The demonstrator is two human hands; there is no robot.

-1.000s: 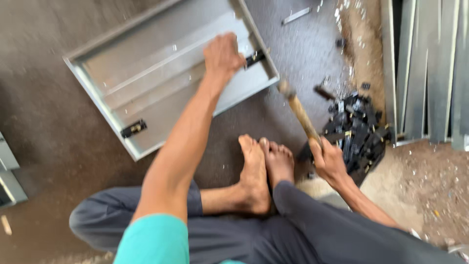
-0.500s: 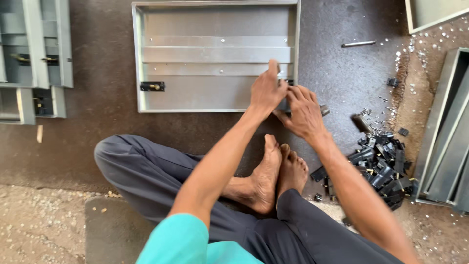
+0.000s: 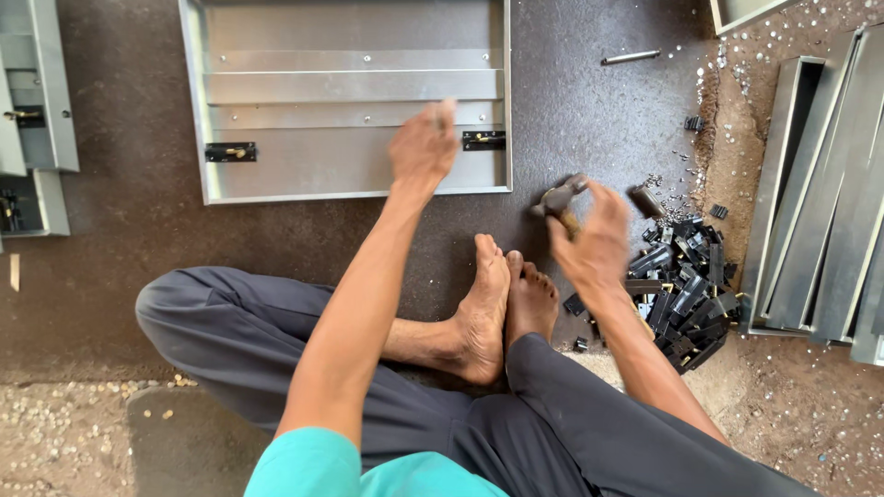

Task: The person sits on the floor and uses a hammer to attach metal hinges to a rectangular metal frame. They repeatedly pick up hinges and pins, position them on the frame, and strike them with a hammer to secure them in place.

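At the far left we see grey metal frames [image 3: 37, 101] lying on the dark floor mat [image 3: 120, 239], each with a small dark latch fitted inside. Next comes the big metal panel [image 3: 350, 92], a shallow grey tray shape lying flat with its open side up, ribbed across by two raised strips. We spot a black latch [image 3: 230, 152] on its left part and a second black latch [image 3: 483, 140] near its right edge.

Our left hand [image 3: 424, 147] is over the lower right part of that panel, just left of the second latch. It is blurred, fingers bunched loosely, and we cannot tell whether it grips anything or touches the panel at all.

Below, our bare feet [image 3: 502, 308] rest sole to sole on the mat, legs folded in grey trousers.

Moving right, our right hand [image 3: 594, 244] is closed around the handle of a hammer [image 3: 559, 201]; its dark head sticks out to the upper left of the fist, above the mat, just off the panel's lower right corner. That hand is blurred too, but the wrap on the handle is plain.

Just right of the fist sits a pile of black metal pieces [image 3: 686, 285], heaped close against the wrist. A thin metal rod [image 3: 631, 57] lies alone on the mat higher up. Furthest right, long grey metal channels [image 3: 820, 202] lie side by side on gravelly ground.
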